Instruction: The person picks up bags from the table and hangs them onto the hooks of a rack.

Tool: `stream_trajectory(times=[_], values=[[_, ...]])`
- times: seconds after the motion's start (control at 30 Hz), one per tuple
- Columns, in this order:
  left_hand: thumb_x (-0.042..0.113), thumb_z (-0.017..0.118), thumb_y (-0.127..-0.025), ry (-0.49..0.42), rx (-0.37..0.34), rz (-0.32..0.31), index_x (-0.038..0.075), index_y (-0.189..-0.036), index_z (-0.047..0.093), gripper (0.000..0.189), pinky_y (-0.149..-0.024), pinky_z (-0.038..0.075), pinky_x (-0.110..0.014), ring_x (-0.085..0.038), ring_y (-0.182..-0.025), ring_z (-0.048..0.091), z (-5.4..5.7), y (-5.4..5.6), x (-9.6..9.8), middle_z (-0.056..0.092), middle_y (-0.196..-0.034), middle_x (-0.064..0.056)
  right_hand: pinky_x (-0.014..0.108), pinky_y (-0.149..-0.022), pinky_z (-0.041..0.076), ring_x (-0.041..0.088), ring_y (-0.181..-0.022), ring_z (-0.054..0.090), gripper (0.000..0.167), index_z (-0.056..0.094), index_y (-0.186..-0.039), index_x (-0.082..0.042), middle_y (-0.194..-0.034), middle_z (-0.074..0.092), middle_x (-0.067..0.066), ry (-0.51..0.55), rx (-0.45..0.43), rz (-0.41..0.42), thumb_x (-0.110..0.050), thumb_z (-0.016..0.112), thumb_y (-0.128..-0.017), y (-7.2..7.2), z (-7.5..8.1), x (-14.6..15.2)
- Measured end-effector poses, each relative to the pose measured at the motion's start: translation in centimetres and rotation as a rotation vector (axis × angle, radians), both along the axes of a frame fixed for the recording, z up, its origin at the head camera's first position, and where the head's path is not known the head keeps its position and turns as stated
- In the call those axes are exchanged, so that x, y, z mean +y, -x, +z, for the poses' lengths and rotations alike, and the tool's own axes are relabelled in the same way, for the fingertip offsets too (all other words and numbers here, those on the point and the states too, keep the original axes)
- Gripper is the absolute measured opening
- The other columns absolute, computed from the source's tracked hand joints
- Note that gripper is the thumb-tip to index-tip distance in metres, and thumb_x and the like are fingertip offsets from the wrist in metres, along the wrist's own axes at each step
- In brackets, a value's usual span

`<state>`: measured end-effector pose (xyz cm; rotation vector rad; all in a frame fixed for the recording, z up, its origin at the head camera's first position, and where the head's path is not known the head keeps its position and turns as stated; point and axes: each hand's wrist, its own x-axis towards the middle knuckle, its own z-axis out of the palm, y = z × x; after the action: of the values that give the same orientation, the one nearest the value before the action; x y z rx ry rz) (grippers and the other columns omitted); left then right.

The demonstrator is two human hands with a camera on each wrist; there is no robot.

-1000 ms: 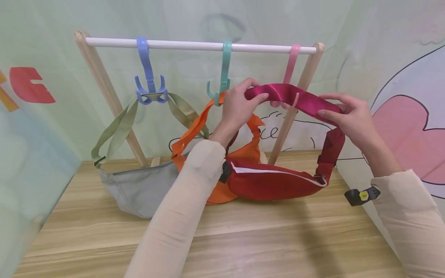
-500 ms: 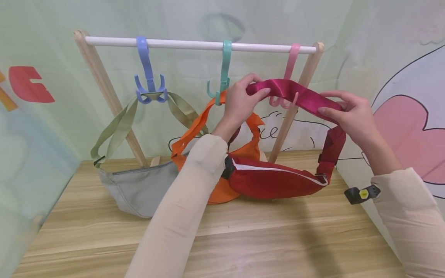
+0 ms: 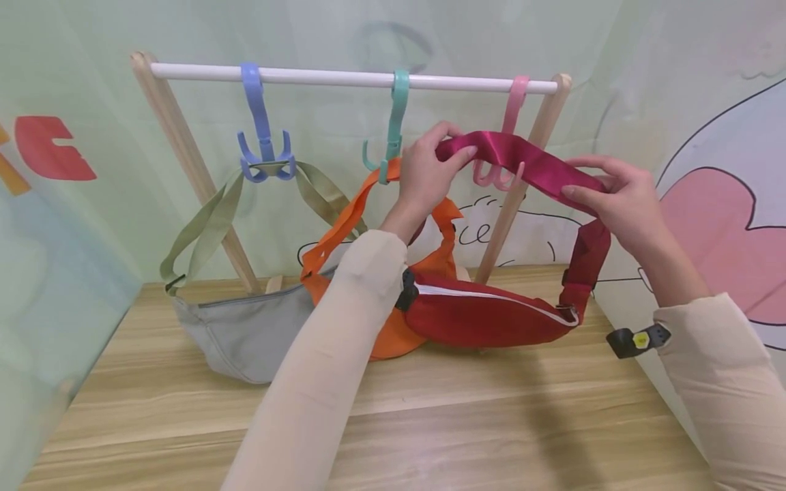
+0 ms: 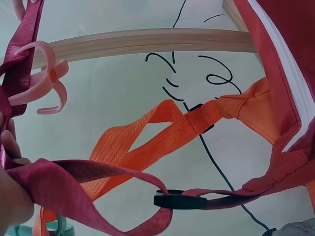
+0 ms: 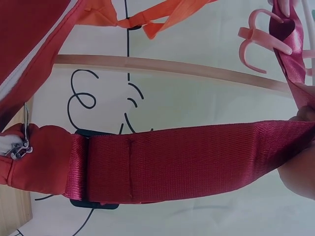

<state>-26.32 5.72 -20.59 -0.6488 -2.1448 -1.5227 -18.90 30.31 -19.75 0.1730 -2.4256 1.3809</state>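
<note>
Both hands hold up the strap (image 3: 534,164) of a red waist bag (image 3: 491,317). My left hand (image 3: 424,170) pinches the strap's left part between thumb and fingers; my right hand (image 3: 623,198) pinches it farther right. Between them the strap crosses in front of a pink hook (image 3: 514,112), with one prong tip showing before the cloth. In the left wrist view, prongs of the pink hook (image 4: 47,81) stand around the strap. The bag hangs below, its white zipper (image 3: 467,293) along the top. Whether the strap bears on the hook cannot be told.
A white rail (image 3: 331,76) on wooden posts carries a blue hook (image 3: 264,136) and a green hook (image 3: 398,116). A grey bag (image 3: 252,334) hangs from the blue one, an orange bag (image 3: 350,218) from the green one. Below lies a wooden tabletop (image 3: 430,423).
Both hands still grip the strap. The left hand and the strap's left part have risen slightly, and the red bag has lifted a little, uncovering more of the pink hook's prongs.
</note>
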Motion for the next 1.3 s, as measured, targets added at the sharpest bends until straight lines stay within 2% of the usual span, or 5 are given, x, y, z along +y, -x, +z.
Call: stream_trajectory(times=[0.23, 0.53, 0.9, 1.17, 1.3], values=[[0.022, 0.063, -0.087, -0.014, 0.022, 0.025, 0.011, -0.102, 0.059, 0.019, -0.069, 0.046, -0.021, -0.014, -0.083, 0.057, 0.1, 0.4, 0.4, 0.065, -0.095, -0.003, 0.02, -0.056, 0.041, 0.009, -0.071, 0.059, 0.04, 0.06, -0.12, -0.019, -0.076, 0.067, -0.007, -0.008, -0.008, -0.01, -0.021, 0.07, -0.081, 0.0, 0.1, 0.1], [0.021, 0.062, -0.088, -0.006, 0.032, 0.04, 0.01, -0.101, 0.058, 0.017, -0.067, 0.047, -0.021, -0.015, -0.081, 0.057, 0.3, 0.6, 0.5, 0.065, -0.094, -0.004, 0.021, -0.055, 0.04, 0.008, -0.072, 0.06, 0.039, 0.061, -0.12, -0.019, -0.077, 0.067, -0.007, -0.014, -0.022, 0.005, -0.021, 0.069, -0.081, 0.0, 0.0, -0.1], [0.022, 0.063, -0.087, 0.015, -0.016, 0.058, 0.01, -0.102, 0.057, 0.019, -0.065, 0.046, -0.022, -0.015, -0.075, 0.056, -0.6, 0.1, 0.0, 0.064, -0.089, -0.004, 0.018, -0.057, 0.044, 0.009, -0.074, 0.06, 0.041, 0.059, -0.122, -0.019, -0.079, 0.066, -0.008, -0.044, -0.031, -0.002, -0.024, 0.068, -0.083, 0.0, -0.3, -0.3], [0.022, 0.06, -0.089, 0.008, -0.069, 0.005, 0.01, -0.104, 0.057, 0.02, -0.058, 0.047, -0.023, -0.016, -0.06, 0.056, -1.1, -0.6, -0.4, 0.063, -0.084, -0.004, 0.019, -0.051, 0.044, 0.008, -0.067, 0.059, 0.039, 0.06, -0.121, -0.018, -0.076, 0.066, -0.008, -0.014, -0.012, 0.021, -0.02, 0.068, -0.083, 0.3, -0.9, -0.4], [0.023, 0.059, -0.09, 0.006, -0.091, -0.017, 0.01, -0.106, 0.058, 0.021, -0.057, 0.047, -0.023, -0.015, -0.058, 0.057, -1.5, -0.8, -0.6, 0.064, -0.085, -0.006, 0.019, -0.052, 0.045, 0.008, -0.067, 0.059, 0.038, 0.06, -0.12, -0.019, -0.075, 0.066, -0.009, -0.01, -0.005, 0.017, -0.019, 0.069, -0.082, 0.5, -1.3, -0.5]])
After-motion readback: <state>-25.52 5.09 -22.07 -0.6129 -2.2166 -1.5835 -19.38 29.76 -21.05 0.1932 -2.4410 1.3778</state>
